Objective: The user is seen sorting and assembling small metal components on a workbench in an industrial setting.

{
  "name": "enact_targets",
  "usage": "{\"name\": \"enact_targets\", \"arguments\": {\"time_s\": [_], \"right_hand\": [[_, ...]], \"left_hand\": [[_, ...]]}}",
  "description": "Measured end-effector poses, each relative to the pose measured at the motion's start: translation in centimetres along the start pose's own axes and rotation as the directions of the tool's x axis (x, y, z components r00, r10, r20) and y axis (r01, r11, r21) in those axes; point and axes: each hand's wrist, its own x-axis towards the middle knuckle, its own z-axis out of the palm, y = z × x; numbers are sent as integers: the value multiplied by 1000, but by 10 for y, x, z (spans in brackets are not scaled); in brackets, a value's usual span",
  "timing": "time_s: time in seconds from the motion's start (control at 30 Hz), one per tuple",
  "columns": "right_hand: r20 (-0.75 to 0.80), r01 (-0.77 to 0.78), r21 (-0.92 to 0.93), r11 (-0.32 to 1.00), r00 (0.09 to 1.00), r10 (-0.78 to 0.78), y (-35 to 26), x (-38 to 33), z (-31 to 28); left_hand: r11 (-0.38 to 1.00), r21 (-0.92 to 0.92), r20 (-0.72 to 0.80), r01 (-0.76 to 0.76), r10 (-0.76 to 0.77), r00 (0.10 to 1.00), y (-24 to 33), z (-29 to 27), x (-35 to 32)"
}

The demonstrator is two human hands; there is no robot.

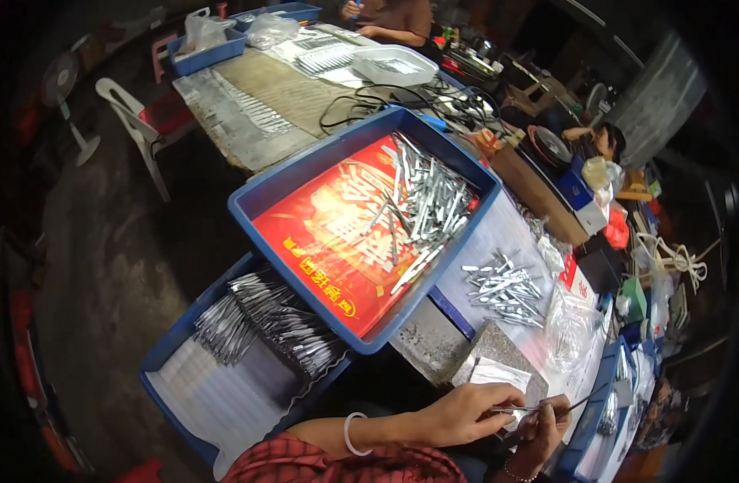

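Both hands on one thin metal piece (pixel 506 410), nearer the wearer than the red-lined blue tray (pixel 329 155) and off to its right. Left hand (pixel 476 414): grip narrow, thumb and fingers pinched on the piece's near end. Right hand (pixel 542 428): grip closed too, thumb up, fingers curled round the piece. A dark thin rod (pixel 580 400) sticks out past the right hand; cannot tell if it's a separate tool or the same piece running on. For a good hold: pinch near the spot being handled, as something this slim would probably roll or bend if held far out. Keep the left pinch firm and let the right fingers make the small moves. Slow turns look wise, with fingertips off any pointed end; tip shape too small to tell. Stone block (pixel 486 352) with white paper (pixel 498 373) on it, just beside the tray's near right side, looks a handy rest for steadying a wrist. Loose pile (pixel 505 290) right of the tray is close enough to snag a sleeve, so elbows in. Heap (pixel 435 193) inside the tray and bundles (pixel 225 326) in the lower bin, left of and below the tray: best not mixed.
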Motion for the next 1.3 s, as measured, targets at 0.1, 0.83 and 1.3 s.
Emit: {"name": "enact_targets", "arguments": {"time_s": [0.1, 0.83, 1.3], "right_hand": [[-60, -168, 88, 982, 983, 173, -13, -8, 6], [440, 446, -886, 125, 895, -73, 56, 194, -116], [233, 146, -785, 602, 970, 69, -24, 91, -105]], "left_hand": [[1000, -16, -39, -14, 14, 999, 3, 2, 4], [967, -43, -156, 252, -256, 954, -21, 32, 3], [953, -101, -176, 287, -301, 937, -20, 37, -1]]}}
